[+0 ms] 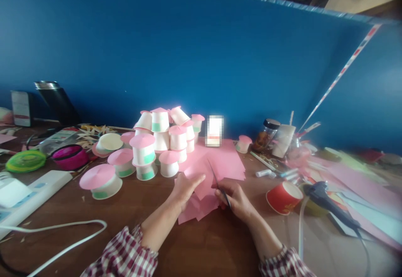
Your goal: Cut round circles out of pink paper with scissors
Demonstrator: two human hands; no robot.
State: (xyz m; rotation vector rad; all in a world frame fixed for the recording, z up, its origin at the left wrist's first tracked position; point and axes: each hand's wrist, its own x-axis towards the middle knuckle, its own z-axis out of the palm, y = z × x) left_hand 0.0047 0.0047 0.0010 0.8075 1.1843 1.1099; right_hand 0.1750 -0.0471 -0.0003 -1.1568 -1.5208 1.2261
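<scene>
My left hand [187,188] pinches a piece of pink paper [201,178], its thumb lying on top of the sheet. In my right hand [234,199] is a pair of scissors [224,194], the handles gripped by the fingers and the blades pointing up and away along the paper's right edge. Whether the blades are apart is hard to make out. More pink sheets [230,160] lie on the table behind the hands, and cut pink pieces [191,212] sit beneath them. Left of my left hand stand several white paper cups with pink paper tops [169,162], some stacked.
A white power strip [47,193] and cable [78,222] lie at left. A red paper cup [284,197] and a glue gun [329,203] are at right. Behind stand a lidded jar [266,134], a pixelated upright screen [215,130] and a blue partition [201,51].
</scene>
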